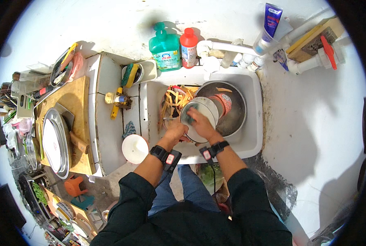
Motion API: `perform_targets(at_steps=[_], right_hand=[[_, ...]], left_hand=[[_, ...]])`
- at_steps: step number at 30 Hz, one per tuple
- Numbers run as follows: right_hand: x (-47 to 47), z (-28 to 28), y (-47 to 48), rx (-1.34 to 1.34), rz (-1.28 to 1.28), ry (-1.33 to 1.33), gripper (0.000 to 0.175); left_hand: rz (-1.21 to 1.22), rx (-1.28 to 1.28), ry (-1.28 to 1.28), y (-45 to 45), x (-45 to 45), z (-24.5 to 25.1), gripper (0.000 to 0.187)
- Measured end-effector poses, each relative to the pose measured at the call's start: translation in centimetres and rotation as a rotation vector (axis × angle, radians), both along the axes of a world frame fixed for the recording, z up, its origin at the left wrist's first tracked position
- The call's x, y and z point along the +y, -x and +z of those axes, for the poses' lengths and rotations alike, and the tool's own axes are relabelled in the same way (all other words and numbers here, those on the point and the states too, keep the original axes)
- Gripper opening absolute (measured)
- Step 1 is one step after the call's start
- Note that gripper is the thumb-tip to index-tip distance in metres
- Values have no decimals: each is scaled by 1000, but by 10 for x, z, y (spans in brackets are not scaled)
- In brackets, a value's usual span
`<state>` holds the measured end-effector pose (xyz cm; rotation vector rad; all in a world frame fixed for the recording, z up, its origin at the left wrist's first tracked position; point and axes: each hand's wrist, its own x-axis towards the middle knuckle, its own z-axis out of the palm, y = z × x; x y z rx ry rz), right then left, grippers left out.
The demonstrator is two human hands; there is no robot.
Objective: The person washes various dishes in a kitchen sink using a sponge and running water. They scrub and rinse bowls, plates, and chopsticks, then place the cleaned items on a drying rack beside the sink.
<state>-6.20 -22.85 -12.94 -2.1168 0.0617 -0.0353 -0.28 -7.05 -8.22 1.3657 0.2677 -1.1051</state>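
Note:
Over the white sink (255,123), my left hand (176,131) grips the lower left rim of a round pale dish (212,121) with a dark edge. My right hand (201,123), blurred, is on the dish's inner face with a dark green scrubbing pad (189,114) at its fingers. Behind the dish a steel basin (244,107) of cloudy water holds a red-patterned bowl (224,103). Orange and pale peelings (178,97) lie at the sink's left. A white bowl (135,149) rests outside the sink, left of my left forearm.
A green pump bottle (164,49) and a red-capped bottle (188,50) stand behind the sink, beside white pipes and a tap (210,63). On the left, a cutting board (84,123) holds metal trays (67,147) and a cleaver (79,143). A sponge (129,75) sits on a small container.

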Motion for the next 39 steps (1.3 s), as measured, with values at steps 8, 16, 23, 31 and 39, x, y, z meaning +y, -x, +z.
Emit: perform_targets(at_steps=[8, 16, 23, 31, 39], right_hand=[[33, 17, 27, 176, -6, -84, 39], [3, -7, -25, 288, -373, 176, 37], [30, 11, -29, 190, -315, -690, 31], [25, 30, 15, 355, 119, -38, 20], [1, 34, -27, -204, 84, 412, 17]], left_hand=[[128, -243, -227, -9, 5, 8, 44], [-54, -434, -237, -3, 11, 8, 49], [0, -147, 23, 0, 15, 24, 60], [162, -255, -7, -3, 35, -1, 66], [-41, -94, 34, -1, 29, 9, 63]])
